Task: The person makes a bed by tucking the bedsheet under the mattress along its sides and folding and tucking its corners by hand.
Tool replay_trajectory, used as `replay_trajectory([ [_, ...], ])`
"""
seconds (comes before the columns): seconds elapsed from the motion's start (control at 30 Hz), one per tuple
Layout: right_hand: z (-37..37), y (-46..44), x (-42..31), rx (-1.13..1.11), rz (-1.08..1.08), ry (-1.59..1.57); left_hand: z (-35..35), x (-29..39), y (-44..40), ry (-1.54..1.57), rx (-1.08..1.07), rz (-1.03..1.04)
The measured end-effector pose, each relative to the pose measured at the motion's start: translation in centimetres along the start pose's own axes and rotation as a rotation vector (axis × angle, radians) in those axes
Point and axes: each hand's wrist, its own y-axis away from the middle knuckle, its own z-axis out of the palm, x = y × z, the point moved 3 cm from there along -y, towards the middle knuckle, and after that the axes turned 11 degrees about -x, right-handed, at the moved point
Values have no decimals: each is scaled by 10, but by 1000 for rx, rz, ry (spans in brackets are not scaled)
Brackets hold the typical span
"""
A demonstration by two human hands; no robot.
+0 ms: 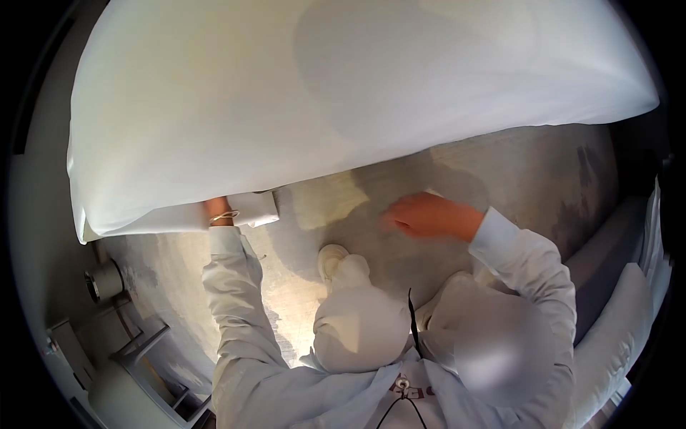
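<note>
- As a person in pale clothes leans over the floor (300, 214), one arm reaches to a broad white sheet (214, 93) that fills the far side of the scene.
- Long axis left to right, the sheet has a near edge that slants, coming nearest to the person at the left and running farther off to the right.
- The left wrist (216, 206), circled by a bracelet (227, 215), meets that edge from the near side; the left hand is out of sight beyond it, so whether it is spread, pressed together or pinching the sheet cannot be told.
- A white flap (263, 208) sticks out just right of the wrist; whether it belongs to the sheet is unclear.
- The right hand (426, 214), blurred, hangs over the floor with fingers seemingly curled; nothing shows in its grip, though the blur hides how tightly the fingers close.
- From that hand the sheet lies to the far side, apart, with floor showing between; the left arm is plainly the nearer to it.
- A shoe (332, 261) shows between the arms, a chair (128, 386) at near left, a white cushion (618, 343) at near right.
</note>
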Motion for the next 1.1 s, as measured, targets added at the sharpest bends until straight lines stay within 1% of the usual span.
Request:
replay_trajectory([
  [0.03,-6,-5,-2,1,5,-4,3,5,-4,52,42,-3],
  [0.1,-22,-18,-7,177,-17,-107,13,15,-18,128,99,-14],
  [0.13,-24,-24,-8,180,-21,-114,17,17,-23,159,129,-17],
  [0.2,-24,-33,-11,314,-137,-120,24,17,-26,206,190,-31],
  [0.23,-23,-33,-9,317,-150,-123,24,17,-24,226,232,-33],
  [0.3,-20,-26,-9,201,-95,35,25,17,-12,266,324,-48],
  [0.33,-22,-19,-10,210,-111,30,25,13,-2,296,364,-71],
  [0.37,-24,-11,-5,163,-91,-26,24,9,7,330,377,-97],
  [0.4,-26,-6,-2,106,-75,-80,22,4,16,378,364,-134],
  [0.43,-26,-3,-1,97,-104,-66,3,-15,24,426,168,-251],
  [0.47,-27,-3,2,114,-120,-62,5,-15,39,445,-38,-366],
  [0.5,-32,-6,0,133,-143,-53,2,-21,60,395,68,-465],
  [0.53,-39,-12,-4,123,-195,-25,4,-17,83,60,106,-554],
  [0.57,-44,-17,-11,167,-304,-93,22,9,109,-173,77,-514],
  [0.6,-45,-21,-21,193,-405,-179,16,27,126,-311,28,-413],
  [0.63,-46,-28,-29,150,-448,-175,11,40,145,-446,-21,-329],
  [0.7,-60,-35,-52,282,-611,-204,0,77,167,-474,212,-336],
  [0.77,-61,-33,-74,199,-629,-215,-13,102,167,-782,386,-121],
  [0.83,-57,-41,-89,57,-644,-235,-14,110,151,-957,300,-93],
  [0.87,-55,-43,-94,63,-649,-221,-13,109,140,-956,308,-79],
  [0.93,-53,-44,-94,215,-695,-201,8,95,104,-1045,68,134],
  [0.97,-53,-47,-89,229,-683,-182,34,109,95,-675,-20,1],
  [1.03,-29,-43,-70,182,-544,-179,36,91,92,-605,90,132],
  [1.07,-17,-36,-61,186,-516,-189,32,81,91,-591,65,123],
  [1.1,-9,-29,-48,118,-415,-212,26,78,88,-597,174,195],
])
